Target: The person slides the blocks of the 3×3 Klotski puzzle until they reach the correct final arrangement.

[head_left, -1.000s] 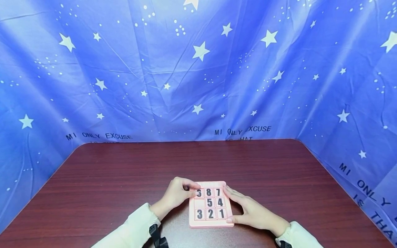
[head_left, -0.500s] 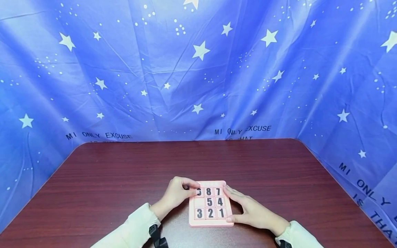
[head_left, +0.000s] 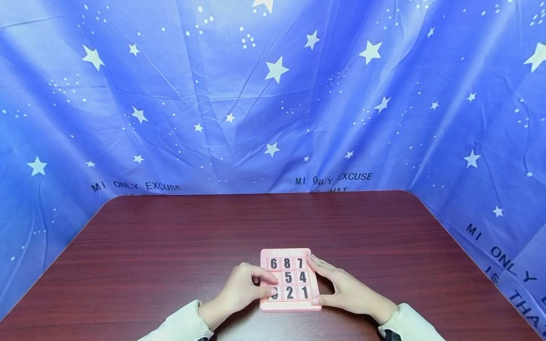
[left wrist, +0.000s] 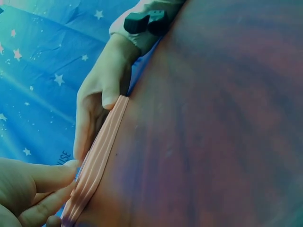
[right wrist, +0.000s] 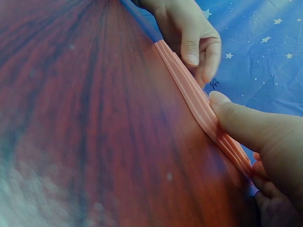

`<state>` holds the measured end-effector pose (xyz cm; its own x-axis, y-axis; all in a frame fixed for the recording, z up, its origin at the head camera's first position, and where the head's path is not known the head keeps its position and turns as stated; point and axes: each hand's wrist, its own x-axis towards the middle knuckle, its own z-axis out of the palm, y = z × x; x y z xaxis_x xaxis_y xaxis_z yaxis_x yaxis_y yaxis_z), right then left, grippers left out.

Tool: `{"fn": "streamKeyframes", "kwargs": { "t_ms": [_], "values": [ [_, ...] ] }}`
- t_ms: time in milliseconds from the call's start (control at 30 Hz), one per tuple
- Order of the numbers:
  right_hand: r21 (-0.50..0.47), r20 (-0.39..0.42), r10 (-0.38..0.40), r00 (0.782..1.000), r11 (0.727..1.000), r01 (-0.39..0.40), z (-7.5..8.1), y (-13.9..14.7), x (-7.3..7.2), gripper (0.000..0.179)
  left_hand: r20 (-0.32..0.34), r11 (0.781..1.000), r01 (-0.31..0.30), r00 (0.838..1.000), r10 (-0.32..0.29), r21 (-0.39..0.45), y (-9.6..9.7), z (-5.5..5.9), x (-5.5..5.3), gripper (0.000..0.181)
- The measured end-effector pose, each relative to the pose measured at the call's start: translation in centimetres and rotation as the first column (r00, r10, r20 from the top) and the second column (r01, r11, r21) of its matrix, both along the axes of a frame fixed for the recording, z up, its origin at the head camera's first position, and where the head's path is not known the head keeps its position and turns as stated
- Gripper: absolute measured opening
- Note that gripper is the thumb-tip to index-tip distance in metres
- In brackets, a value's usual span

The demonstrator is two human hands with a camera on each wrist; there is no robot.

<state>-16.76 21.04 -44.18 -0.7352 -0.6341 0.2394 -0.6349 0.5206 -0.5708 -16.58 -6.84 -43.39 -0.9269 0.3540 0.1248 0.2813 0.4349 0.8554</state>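
Note:
A pink sliding number puzzle (head_left: 290, 308) lies flat on the table near its front. Its rows read 6 8 7, then a gap with 5 4, then 3 2 1. The thumb of my left hand (head_left: 243, 290) rests over the 3 tile (head_left: 275, 298), partly covering it, while the index fingertip is at the gap in the middle row. My right hand (head_left: 350, 290) grips the frame's right side, thumb at the near corner and fingers along the far part. The left wrist view shows the puzzle's layered edge (left wrist: 102, 146) side-on; some fingers are hidden.
A dark red wood-grain table (head_left: 170, 237) extends around the puzzle on all sides. Behind it and at both sides hangs a blue cloth (head_left: 230, 85) with white stars and printed words. Black straps (left wrist: 147, 22) show at the sleeves.
My left hand has moved nearer, from the 6 tile down to the gap and the 3 tile, uncovering the 6. The numbers keep their order; my right hand stays put.

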Motion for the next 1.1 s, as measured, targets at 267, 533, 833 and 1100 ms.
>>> {"fn": "streamKeyframes", "kwargs": {
  "t_ms": [267, 533, 833, 1100],
  "values": [
    [-0.014, -0.010, 0.015, 1.000, 1.000, -0.015, 0.1, 0.1, 0.1, 0.079, -0.019, 1.000, 0.001, 1.000, -0.001, -0.016, 0.0, -0.2, 0.1, 0.018],
    [-0.004, -0.017, 0.006, 1.000, 1.000, -0.006, 0.1, 0.0, 0.0, 0.080, -0.049, 1.000, -0.010, 0.999, 0.009, -0.017, 0.2, -0.4, -1.2, 0.016],
    [0.006, -0.006, -0.002, 1.000, 1.000, 0.002, -0.1, 0.0, 0.0, 0.080, -0.098, 0.997, -0.048, 0.994, 0.042, -0.053, 0.3, -0.6, -1.6, 0.022],
    [0.017, 0.026, -0.023, 0.999, 1.000, 0.023, 0.1, 0.0, 0.0, 0.082, -0.129, 0.996, -0.069, 0.990, 0.062, -0.050, 0.5, -0.6, -1.7, 0.021]
  ]
}}
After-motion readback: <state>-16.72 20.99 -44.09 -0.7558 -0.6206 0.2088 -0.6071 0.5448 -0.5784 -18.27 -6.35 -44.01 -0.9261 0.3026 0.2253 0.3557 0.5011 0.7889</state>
